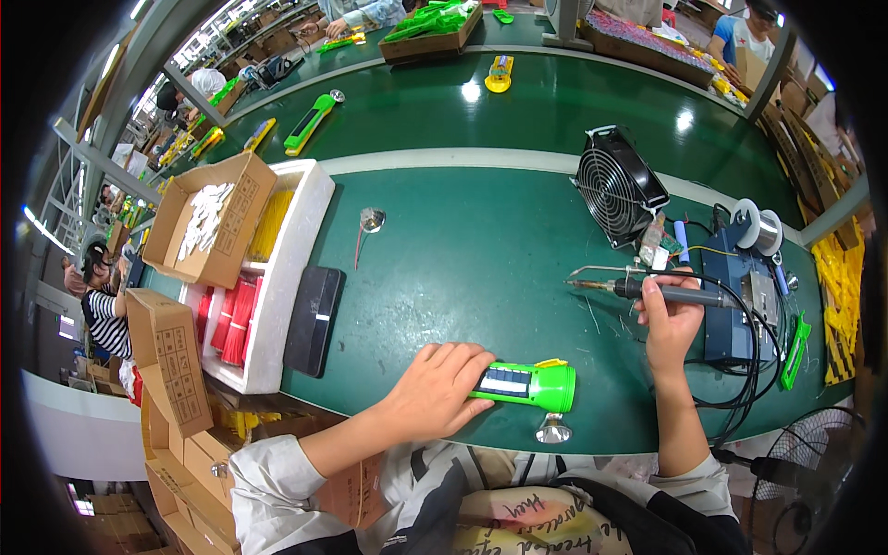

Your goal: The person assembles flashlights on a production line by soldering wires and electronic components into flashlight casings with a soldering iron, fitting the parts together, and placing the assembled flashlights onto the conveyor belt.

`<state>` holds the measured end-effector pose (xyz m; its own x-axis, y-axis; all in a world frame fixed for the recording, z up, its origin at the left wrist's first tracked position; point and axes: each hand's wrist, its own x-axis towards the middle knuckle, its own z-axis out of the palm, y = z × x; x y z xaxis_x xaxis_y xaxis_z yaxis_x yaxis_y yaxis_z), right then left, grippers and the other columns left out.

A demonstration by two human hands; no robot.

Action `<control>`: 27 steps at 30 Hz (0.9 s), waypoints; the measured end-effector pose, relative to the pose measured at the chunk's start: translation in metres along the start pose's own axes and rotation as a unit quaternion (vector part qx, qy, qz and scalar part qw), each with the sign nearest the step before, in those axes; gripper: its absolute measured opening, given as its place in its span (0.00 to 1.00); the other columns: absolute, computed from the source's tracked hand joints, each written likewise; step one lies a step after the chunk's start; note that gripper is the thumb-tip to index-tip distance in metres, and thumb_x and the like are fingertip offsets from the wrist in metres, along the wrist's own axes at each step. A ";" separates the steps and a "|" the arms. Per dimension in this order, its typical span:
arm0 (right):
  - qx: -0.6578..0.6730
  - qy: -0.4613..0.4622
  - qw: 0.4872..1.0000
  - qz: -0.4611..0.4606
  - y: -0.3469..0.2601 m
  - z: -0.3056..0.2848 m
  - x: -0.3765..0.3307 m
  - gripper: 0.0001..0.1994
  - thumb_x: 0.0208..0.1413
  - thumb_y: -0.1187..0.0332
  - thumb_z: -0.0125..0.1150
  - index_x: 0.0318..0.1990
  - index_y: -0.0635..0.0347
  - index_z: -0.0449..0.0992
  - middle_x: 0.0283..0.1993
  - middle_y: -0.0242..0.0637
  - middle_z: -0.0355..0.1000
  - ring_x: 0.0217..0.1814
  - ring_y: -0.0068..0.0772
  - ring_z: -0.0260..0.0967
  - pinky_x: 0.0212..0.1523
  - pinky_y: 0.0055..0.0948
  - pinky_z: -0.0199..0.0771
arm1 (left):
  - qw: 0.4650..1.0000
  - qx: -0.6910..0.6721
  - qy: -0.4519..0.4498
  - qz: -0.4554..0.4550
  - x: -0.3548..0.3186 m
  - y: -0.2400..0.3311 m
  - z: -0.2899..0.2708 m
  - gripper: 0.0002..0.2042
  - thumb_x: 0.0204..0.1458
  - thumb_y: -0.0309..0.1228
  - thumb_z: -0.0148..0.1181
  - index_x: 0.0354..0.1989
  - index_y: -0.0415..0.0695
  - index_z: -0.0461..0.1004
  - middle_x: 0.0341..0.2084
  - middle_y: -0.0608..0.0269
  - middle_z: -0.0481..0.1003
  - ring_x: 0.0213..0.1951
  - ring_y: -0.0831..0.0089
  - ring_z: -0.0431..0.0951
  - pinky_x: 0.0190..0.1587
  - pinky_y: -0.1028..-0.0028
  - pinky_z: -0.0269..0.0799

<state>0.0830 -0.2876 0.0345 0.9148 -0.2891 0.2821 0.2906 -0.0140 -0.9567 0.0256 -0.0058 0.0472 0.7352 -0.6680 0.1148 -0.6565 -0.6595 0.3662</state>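
My left hand (438, 388) lies over the rear part of a bright green flashlight (553, 388) near the table's front edge, fingers wrapped round it. A dark panel and a yellow switch show along the flashlight's side. Just below its head sits a silver reflector cup (553, 429). My right hand (670, 324) is closed round a soldering iron (680, 293), whose tip points left above the green tabletop. A thin metal tube (601, 269) runs alongside the iron. Farther left lies another reflector (372, 220) with a red wire.
A foam box (319, 199) holds red and yellow wires, with a cardboard box (222, 254) of white pieces on it. Beside it lies a black case (314, 322). A black fan (615, 190), solder spool (765, 231) and blue soldering station (726, 338) stand right. Beyond runs a green conveyor (398, 111).
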 end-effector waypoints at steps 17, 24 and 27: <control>-0.124 0.008 0.991 -0.055 0.033 -0.032 -0.001 0.08 0.50 0.76 0.57 0.34 0.64 0.63 0.35 0.33 0.57 0.23 0.17 0.63 0.18 0.14 0.63 | 0.959 0.231 0.111 -0.122 0.071 -0.142 -0.115 0.28 0.41 0.43 0.62 0.46 0.37 0.62 0.32 0.55 0.69 0.34 0.57 0.71 0.34 0.63 0.68; -0.156 0.022 0.987 -0.031 0.038 -0.041 -0.016 0.12 0.46 0.74 0.58 0.35 0.65 0.61 0.35 0.37 0.58 0.28 0.23 0.60 0.28 0.22 0.63 | 0.874 0.324 0.205 -0.298 0.205 -0.321 -0.110 0.20 0.48 0.48 0.55 0.32 0.41 0.63 0.28 0.54 0.71 0.32 0.56 0.74 0.30 0.62 0.72; -0.095 0.049 0.990 0.088 0.016 -0.034 -0.014 0.13 0.42 0.73 0.60 0.33 0.66 0.62 0.33 0.38 0.61 0.32 0.26 0.58 0.33 0.25 0.59 | 0.860 0.232 0.168 -0.423 0.228 -0.356 -0.071 0.23 0.45 0.50 0.58 0.34 0.40 0.64 0.31 0.53 0.71 0.35 0.56 0.74 0.35 0.61 0.71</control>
<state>0.0650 -0.3162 0.0127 0.9121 -0.3948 0.1104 0.0627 -0.1318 -0.9893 0.4386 0.1014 0.0083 0.9388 0.2042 0.2775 0.1976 -0.9789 0.0518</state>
